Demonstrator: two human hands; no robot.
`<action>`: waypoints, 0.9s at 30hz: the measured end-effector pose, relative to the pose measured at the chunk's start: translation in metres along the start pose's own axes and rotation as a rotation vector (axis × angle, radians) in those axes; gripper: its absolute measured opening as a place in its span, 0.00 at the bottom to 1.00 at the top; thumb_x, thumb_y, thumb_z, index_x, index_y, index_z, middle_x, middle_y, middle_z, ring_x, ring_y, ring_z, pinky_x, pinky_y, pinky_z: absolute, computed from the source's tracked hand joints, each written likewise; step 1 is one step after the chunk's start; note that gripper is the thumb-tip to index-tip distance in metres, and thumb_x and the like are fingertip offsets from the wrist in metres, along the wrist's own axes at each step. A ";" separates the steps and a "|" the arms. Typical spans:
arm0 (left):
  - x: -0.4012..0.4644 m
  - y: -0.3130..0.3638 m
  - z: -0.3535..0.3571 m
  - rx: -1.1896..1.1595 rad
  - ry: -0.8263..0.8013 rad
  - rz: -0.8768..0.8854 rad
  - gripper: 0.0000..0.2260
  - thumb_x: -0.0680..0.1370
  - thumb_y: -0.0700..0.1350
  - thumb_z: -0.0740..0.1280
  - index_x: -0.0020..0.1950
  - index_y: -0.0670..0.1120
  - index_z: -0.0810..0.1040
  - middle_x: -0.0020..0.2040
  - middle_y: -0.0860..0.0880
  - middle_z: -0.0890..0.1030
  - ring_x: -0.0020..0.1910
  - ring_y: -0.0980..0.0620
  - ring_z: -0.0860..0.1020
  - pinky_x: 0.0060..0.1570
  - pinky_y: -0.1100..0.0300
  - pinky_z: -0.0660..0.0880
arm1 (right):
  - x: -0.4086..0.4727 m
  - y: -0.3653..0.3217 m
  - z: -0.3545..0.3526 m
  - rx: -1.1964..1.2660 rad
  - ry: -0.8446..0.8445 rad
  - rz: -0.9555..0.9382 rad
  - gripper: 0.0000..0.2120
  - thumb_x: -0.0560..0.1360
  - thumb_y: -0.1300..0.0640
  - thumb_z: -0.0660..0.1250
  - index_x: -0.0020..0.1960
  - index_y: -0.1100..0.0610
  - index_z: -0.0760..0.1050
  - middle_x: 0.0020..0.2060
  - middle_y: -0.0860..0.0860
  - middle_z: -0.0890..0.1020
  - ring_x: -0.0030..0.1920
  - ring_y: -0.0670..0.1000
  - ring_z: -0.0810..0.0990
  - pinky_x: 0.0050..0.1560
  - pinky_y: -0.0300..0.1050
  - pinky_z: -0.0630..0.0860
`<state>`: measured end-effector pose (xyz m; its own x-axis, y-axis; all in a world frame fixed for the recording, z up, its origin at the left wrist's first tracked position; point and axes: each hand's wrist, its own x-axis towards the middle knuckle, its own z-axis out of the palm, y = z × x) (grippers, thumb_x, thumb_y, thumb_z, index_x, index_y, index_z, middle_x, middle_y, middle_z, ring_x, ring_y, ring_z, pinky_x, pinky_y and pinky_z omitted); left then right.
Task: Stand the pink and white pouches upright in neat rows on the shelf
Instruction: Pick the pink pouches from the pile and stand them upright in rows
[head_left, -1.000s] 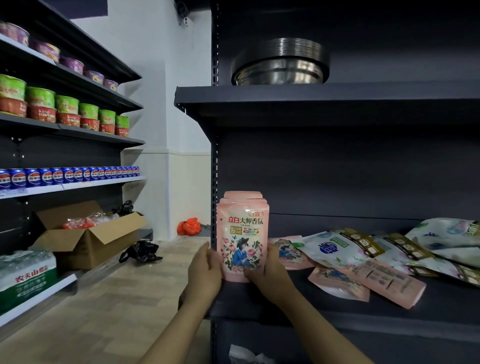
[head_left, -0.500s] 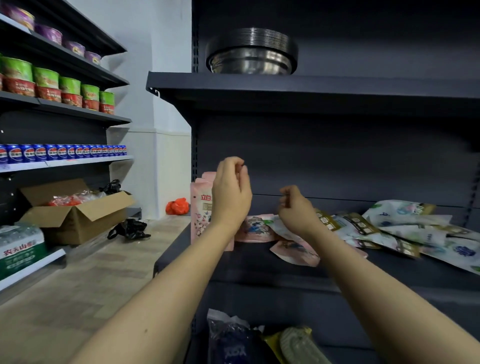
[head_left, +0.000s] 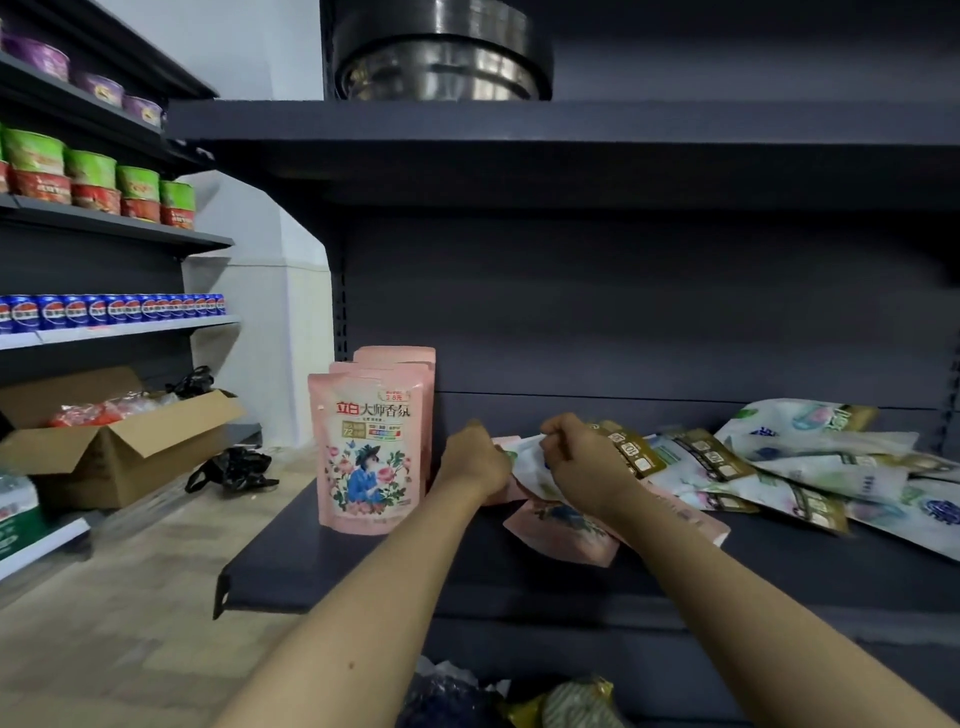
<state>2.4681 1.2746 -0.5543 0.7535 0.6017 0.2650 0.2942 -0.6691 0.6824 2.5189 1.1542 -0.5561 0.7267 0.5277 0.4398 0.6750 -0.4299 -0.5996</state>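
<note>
Three pink pouches (head_left: 370, 447) stand upright one behind another at the left end of the dark shelf (head_left: 291, 561). To their right lies a heap of flat pouches: a pink one (head_left: 563, 527) at the front, white and gold ones (head_left: 810, 467) spread to the right. My right hand (head_left: 582, 465) pinches the top of a white pouch (head_left: 527, 460) in the heap. My left hand (head_left: 475, 460) is at the left edge of that same pouch, its fingers hidden behind the hand.
A stack of steel bowls (head_left: 441, 57) sits on the shelf above. Left aisle shelves hold green cups (head_left: 93, 179) and blue cans (head_left: 109, 312). An open cardboard box (head_left: 114, 441) and a black bag (head_left: 231, 467) lie on the floor. More packets (head_left: 519, 701) lie below.
Both hands let go of the upright pink pouch, rose, then dropped to the heap on the right. My right hand has taken hold of a white pouch.
</note>
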 end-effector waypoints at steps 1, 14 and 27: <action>0.006 -0.001 0.004 0.023 -0.014 -0.017 0.14 0.78 0.42 0.59 0.62 0.37 0.69 0.63 0.38 0.74 0.61 0.39 0.74 0.54 0.55 0.71 | 0.007 0.002 0.004 0.000 0.001 -0.005 0.13 0.80 0.62 0.53 0.63 0.62 0.68 0.49 0.58 0.79 0.47 0.54 0.75 0.40 0.36 0.63; 0.084 -0.033 0.048 0.117 -0.201 -0.323 0.33 0.75 0.52 0.64 0.73 0.42 0.53 0.67 0.41 0.71 0.64 0.43 0.72 0.60 0.55 0.70 | 0.074 0.010 0.062 0.026 -0.198 0.072 0.21 0.77 0.66 0.56 0.69 0.58 0.62 0.63 0.57 0.75 0.62 0.56 0.75 0.60 0.43 0.70; 0.095 -0.019 0.055 -0.260 0.170 -0.336 0.25 0.69 0.38 0.72 0.62 0.40 0.66 0.63 0.38 0.72 0.58 0.38 0.76 0.55 0.46 0.77 | 0.083 0.040 0.047 -0.117 -0.134 0.229 0.17 0.79 0.62 0.52 0.68 0.60 0.61 0.61 0.61 0.75 0.61 0.59 0.75 0.58 0.47 0.71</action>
<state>2.5668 1.3201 -0.5794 0.5275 0.8444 0.0931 0.3325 -0.3060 0.8921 2.6005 1.2154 -0.5747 0.8438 0.4960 0.2049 0.5111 -0.6263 -0.5887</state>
